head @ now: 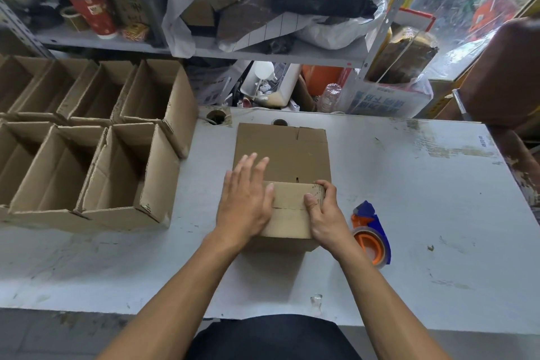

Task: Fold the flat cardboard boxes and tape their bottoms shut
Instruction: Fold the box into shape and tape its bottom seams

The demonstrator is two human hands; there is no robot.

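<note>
Two hands hold the cardboard box [282, 155]: left hand [245, 202] pressing flat, right hand [323, 207] gripping its flaps [292, 194] (untaped); letting go for the tape dispenser [371, 234] risks spring-back.

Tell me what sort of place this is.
Probably a small packing or shipping workroom. Rows of open cardboard boxes stand on a worn white table, a tape dispenser lies beside the box being folded, and cluttered metal shelving holds packaging scraps behind.

No legible text: blurred blue characters on the white bag [388, 102], unreadable.
</note>
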